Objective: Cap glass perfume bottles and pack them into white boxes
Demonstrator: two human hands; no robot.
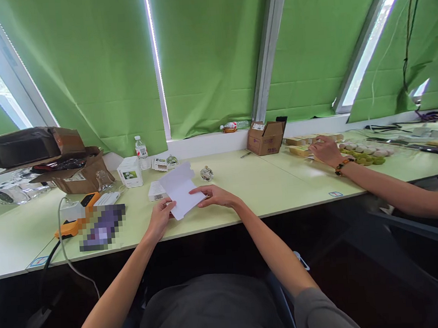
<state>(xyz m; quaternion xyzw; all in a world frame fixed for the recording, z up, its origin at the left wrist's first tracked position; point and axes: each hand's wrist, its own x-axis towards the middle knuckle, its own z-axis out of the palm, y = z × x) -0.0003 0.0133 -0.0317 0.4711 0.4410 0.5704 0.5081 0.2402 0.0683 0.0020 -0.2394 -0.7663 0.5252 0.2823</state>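
Note:
A white folded card sheet with flaps (183, 189), looking like an unfolded small carton, is held above the table's front edge. My left hand (161, 216) pinches its lower left edge, thumb on top. At its right edge, my right hand (216, 195) grips it between thumb and fingers. Just behind the sheet, a small white box with a barcode (156, 190) lies partly covered. A round, shiny, patterned ornament (206, 173) sits on the table beyond my right hand.
Left are a white carton (130, 172), a bottle (141, 152), brown boxes (72, 175), an orange power strip (70, 227) and a blurred-out flat object (103, 227). At right, a brown carton (265, 138) stands near a co-worker's hand (326, 151) and rows of small round items (366, 153).

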